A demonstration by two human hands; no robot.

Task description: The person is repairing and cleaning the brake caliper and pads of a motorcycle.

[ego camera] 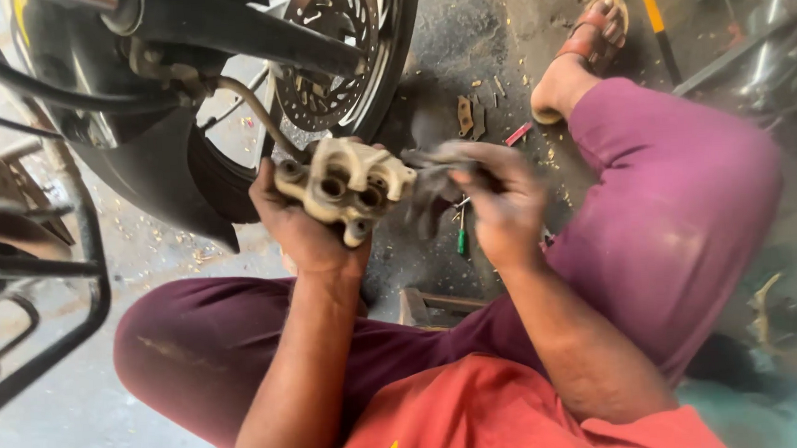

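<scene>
My left hand grips a beige metal brake caliper, held up in front of me with its round piston holes facing the camera. A brake hose runs from the caliper up toward the motorcycle wheel. My right hand is closed on a dirty grey rag and presses it against the caliper's right side. The right hand is blurred by motion. I sit on the floor in maroon trousers and a red shirt.
A perforated brake disc and black fender fill the upper left. A black crash guard bar stands at left. Brake pads, a green-handled tool and metal scraps lie on the dirty concrete. A small wooden stool sits under me.
</scene>
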